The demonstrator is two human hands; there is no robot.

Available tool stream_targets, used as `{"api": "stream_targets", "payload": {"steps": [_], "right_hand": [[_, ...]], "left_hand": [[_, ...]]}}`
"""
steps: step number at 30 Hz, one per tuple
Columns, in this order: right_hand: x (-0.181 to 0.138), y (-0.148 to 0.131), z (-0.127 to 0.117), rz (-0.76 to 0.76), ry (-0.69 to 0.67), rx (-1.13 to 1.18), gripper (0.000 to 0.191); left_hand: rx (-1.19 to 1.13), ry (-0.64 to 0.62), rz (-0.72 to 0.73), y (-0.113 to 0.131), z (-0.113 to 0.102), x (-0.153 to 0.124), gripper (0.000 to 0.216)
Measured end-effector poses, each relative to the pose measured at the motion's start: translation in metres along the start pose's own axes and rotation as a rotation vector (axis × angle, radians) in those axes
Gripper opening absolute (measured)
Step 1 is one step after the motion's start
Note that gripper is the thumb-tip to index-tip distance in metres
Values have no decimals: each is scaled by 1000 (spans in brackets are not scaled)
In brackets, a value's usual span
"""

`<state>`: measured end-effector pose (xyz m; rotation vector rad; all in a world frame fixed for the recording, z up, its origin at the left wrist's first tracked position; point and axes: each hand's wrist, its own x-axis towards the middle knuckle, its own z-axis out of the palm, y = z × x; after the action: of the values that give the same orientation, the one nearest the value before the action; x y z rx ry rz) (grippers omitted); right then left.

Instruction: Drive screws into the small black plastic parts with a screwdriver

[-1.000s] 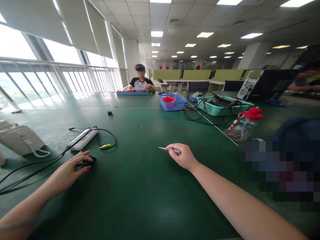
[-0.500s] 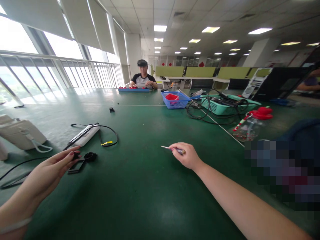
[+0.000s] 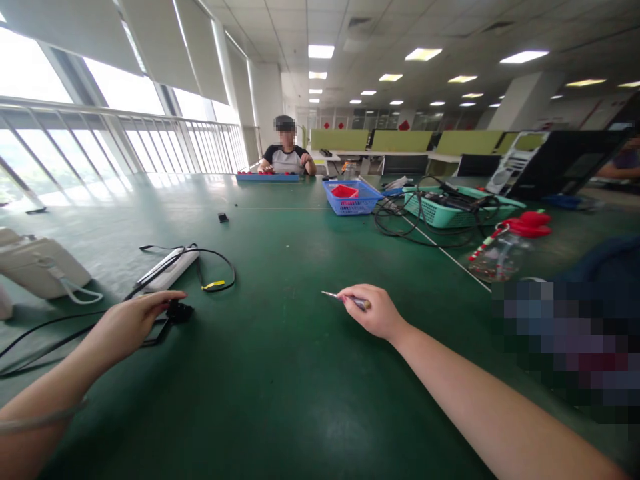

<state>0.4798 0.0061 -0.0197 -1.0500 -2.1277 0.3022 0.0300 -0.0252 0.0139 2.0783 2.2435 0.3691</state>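
Observation:
My right hand (image 3: 373,312) is closed around a small screwdriver (image 3: 361,303), its thin metal shaft pointing left above the green table. At the left, my left hand (image 3: 125,325) reaches over a small black part (image 3: 181,311), with its fingers curled down onto it. The fingertips are partly hidden, so the exact grip is hard to see. A flat black frame-like piece (image 3: 159,333) lies just under and beside that hand.
A white power strip (image 3: 167,269) with black cables lies beyond my left hand. A beige bag (image 3: 45,267) stands far left. Ahead are a small black block (image 3: 223,217), a blue basket (image 3: 353,200) and a green basket (image 3: 445,213). A red-lidded bottle (image 3: 503,257) stands right; a person (image 3: 287,157) sits opposite.
My left hand has moved right, from beside the black parts onto the small black one, and its fingers have curled down. My right hand holds the screwdriver in the same place.

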Motion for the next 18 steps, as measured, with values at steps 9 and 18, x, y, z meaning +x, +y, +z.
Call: {"api": "stream_targets", "payload": {"steps": [9, 18], "right_hand": [[1, -2, 0, -66, -15, -28, 17], [0, -2, 0, -93, -11, -32, 16]], "left_hand": [[-20, -132, 130, -22, 9, 13, 46], [144, 25, 64, -28, 19, -15, 69]]}}
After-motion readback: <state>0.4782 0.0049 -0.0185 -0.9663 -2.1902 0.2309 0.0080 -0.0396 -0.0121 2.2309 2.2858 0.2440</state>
